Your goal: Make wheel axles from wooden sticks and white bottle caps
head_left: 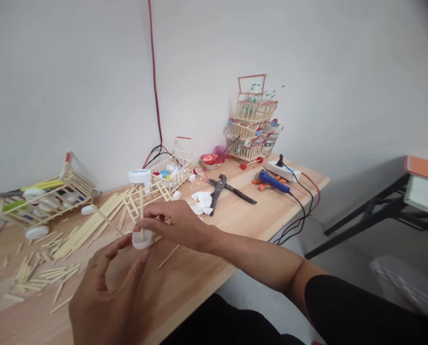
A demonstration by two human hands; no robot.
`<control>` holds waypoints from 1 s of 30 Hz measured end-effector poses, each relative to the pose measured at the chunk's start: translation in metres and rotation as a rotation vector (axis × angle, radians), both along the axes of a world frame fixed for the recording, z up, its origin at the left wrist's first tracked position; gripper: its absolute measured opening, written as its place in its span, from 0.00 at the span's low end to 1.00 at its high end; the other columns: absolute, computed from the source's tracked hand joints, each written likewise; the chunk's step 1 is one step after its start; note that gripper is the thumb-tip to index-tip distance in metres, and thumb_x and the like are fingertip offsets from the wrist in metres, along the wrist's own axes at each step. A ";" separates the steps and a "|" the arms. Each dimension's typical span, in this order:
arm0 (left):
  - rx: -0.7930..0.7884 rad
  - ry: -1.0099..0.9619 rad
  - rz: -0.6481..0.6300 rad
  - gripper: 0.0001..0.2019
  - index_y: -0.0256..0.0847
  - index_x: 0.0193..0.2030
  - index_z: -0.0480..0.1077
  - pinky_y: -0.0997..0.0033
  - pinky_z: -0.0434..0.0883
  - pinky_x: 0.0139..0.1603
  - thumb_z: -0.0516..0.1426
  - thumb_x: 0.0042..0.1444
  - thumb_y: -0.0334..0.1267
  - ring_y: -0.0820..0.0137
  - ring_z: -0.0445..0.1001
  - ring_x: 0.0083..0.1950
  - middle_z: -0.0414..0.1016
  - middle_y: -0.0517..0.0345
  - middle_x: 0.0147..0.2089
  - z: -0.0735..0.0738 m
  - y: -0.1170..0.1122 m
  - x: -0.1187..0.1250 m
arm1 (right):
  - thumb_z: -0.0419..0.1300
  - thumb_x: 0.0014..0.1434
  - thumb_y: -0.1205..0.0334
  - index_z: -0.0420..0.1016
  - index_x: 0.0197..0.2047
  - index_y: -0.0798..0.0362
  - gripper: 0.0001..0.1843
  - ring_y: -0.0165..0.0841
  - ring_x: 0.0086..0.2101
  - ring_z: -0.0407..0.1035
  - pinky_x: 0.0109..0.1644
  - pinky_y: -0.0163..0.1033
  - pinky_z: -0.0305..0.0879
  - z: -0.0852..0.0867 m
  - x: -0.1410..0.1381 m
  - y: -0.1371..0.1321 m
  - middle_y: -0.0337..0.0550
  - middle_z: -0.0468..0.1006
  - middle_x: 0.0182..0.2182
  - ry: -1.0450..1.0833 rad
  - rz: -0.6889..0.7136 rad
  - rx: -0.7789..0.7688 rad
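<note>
Between seven and eight o'clock from the middle of the view, left hand (106,287): thumb and index finger pinch the lower white cap (142,243), clear of the table (192,273).
At seven o'clock, right hand (180,223): fingers and thumb grip the upright stick (141,199) low down, just above that cap.
Eight o'clock, upright stick: near vertical, its foot in the lower white cap, its top under the upper white cap (139,177), which lies toward nine.
Behind the hands, slatted frame (133,206): pale wood, partly hidden by the right hand.
Nine o'clock, carts: a cart of caps (183,172) near the slatted frame; farther out, a tipped cart (78,179) by the wall.
Eight o'clock, loose wood: a capped stick (104,218) reaching toward the left index finger, long strips (92,225), short pieces (41,282).
Seven o'clock, near the middle: crumpled tissue (201,202).
Between four and five, near the middle: dark pliers (219,189), touching the tissue.
Twelve o'clock, just above the middle: bowl of red (211,165).
Between one and two: stacked carts (248,129).
Three o'clock: blue glue gun (275,182), beside a white power strip (287,172).
</note>
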State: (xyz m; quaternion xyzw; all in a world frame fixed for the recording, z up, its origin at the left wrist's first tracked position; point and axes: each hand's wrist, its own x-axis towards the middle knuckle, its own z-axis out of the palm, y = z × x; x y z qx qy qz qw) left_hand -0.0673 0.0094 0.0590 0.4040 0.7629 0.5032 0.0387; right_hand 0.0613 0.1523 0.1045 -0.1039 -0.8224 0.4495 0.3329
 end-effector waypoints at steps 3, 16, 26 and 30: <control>-0.007 -0.041 -0.012 0.28 0.56 0.55 0.78 0.46 0.74 0.63 0.63 0.50 0.65 0.50 0.79 0.58 0.83 0.58 0.55 -0.002 0.001 0.000 | 0.56 0.73 0.43 0.70 0.30 0.52 0.25 0.29 0.35 0.65 0.42 0.35 0.60 0.001 0.001 -0.001 0.37 0.74 0.31 0.005 0.016 -0.042; -0.019 -0.122 -0.028 0.27 0.53 0.51 0.78 0.41 0.68 0.69 0.62 0.51 0.66 0.49 0.78 0.61 0.83 0.55 0.54 -0.001 0.001 0.001 | 0.59 0.72 0.44 0.77 0.35 0.53 0.22 0.28 0.37 0.69 0.43 0.34 0.62 -0.001 0.001 0.000 0.39 0.78 0.34 0.002 0.000 -0.087; -0.064 -0.132 -0.025 0.27 0.54 0.50 0.79 0.40 0.70 0.67 0.62 0.50 0.66 0.47 0.79 0.59 0.84 0.56 0.53 0.001 0.002 0.002 | 0.57 0.74 0.51 0.66 0.30 0.51 0.21 0.28 0.35 0.65 0.46 0.34 0.62 -0.006 -0.001 -0.001 0.35 0.70 0.28 0.046 0.030 0.126; -0.051 -0.141 -0.028 0.26 0.53 0.50 0.79 0.41 0.71 0.65 0.63 0.50 0.65 0.47 0.79 0.59 0.84 0.56 0.53 0.000 0.002 0.002 | 0.56 0.75 0.53 0.64 0.31 0.51 0.20 0.29 0.36 0.66 0.48 0.35 0.63 -0.006 -0.004 0.000 0.37 0.71 0.29 0.062 0.051 0.175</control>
